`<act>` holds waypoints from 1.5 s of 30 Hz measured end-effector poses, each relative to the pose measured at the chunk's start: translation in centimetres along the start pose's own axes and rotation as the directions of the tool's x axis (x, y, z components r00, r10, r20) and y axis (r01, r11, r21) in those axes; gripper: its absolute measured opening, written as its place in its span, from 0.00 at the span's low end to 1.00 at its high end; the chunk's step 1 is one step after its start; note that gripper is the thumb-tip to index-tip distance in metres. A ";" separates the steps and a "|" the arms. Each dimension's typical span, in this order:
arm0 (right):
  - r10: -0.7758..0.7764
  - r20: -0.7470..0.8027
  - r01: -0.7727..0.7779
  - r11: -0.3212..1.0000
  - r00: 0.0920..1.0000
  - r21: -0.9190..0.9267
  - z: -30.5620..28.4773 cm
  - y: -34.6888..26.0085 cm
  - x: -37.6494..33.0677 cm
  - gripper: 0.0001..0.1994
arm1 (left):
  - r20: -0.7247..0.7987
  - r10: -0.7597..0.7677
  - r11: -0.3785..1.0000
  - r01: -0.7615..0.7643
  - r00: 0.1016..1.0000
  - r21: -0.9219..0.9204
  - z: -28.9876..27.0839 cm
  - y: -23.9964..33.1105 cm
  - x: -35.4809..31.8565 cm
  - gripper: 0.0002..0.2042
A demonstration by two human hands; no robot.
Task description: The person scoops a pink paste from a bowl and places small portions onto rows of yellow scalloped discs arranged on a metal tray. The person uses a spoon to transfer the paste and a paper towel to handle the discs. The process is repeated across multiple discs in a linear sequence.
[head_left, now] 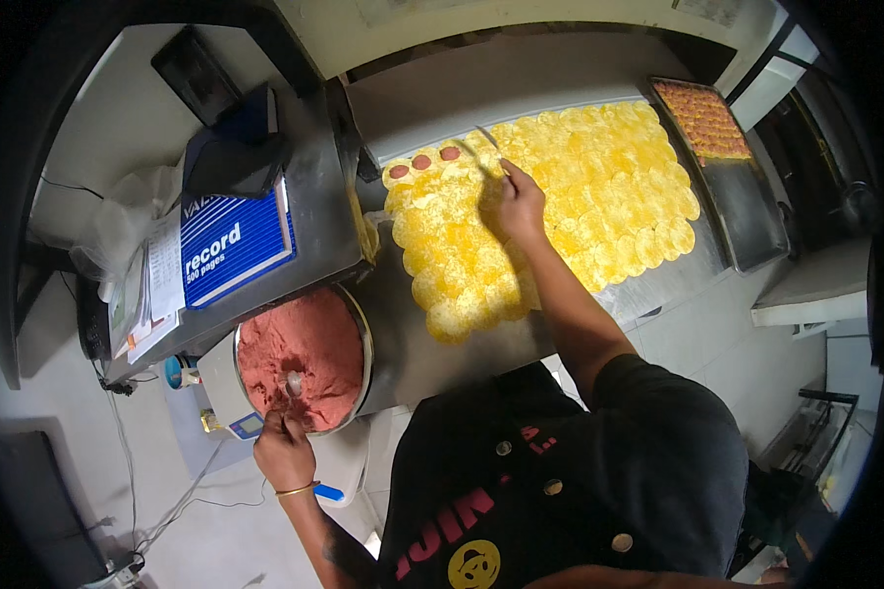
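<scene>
Pink ground filling (300,344) is heaped in a round bowl (365,339) at the left of the worktable. My left hand (285,450) is closed at the bowl's near edge, on what looks like a spoon (293,381) whose shiny end is in the filling. Overlapping round yellow wrappers (560,187) cover much of the table. Three small pink portions of filling (421,162) lie in a row at their far left. Above the wrappers, my right hand (523,201) grips a thin narrow-bladed spatula (488,137), its tip near the far edge, right of the portions.
The bowl rests on a scale (248,426) with a small display. A dark shelf (314,216) at the left carries a blue record book (238,245) and papers (164,265). At the right stands a metal tray (751,221), its far half filled with rows of orange-pink pieces.
</scene>
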State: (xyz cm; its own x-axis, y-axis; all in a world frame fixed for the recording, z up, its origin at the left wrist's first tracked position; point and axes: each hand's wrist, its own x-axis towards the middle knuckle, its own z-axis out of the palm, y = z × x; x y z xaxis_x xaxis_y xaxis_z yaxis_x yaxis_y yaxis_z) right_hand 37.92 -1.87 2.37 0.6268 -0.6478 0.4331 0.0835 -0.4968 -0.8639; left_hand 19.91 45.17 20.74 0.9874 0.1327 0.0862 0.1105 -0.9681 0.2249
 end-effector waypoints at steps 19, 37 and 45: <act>-0.451 0.888 0.869 0.470 0.085 0.156 4.1 -29.0 -15.2 0.11 | -0.016 0.348 0.935 -0.345 0.937 0.086 -1.2 -3.8 0.0 0.08; -0.133 0.972 0.135 0.985 0.196 0.107 4.7 -27.4 -17.6 0.11 | -0.179 -0.005 0.934 -0.059 0.984 -0.353 1.1 -5.6 -2.9 0.08; -0.447 0.774 0.265 0.893 0.449 0.363 3.1 -29.0 -19.9 0.17 | -0.287 -0.117 0.599 -0.163 0.951 -0.784 4.9 -6.5 -1.5 0.06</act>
State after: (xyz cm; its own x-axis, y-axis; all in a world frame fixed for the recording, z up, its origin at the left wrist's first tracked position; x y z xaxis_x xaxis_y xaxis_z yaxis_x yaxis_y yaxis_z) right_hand 25.40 27.22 17.96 0.8434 0.3780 0.3818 0.5216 -0.4057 -0.7506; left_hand 18.30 50.20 14.42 0.8933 0.3002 0.3345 -0.1837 -0.4354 0.8813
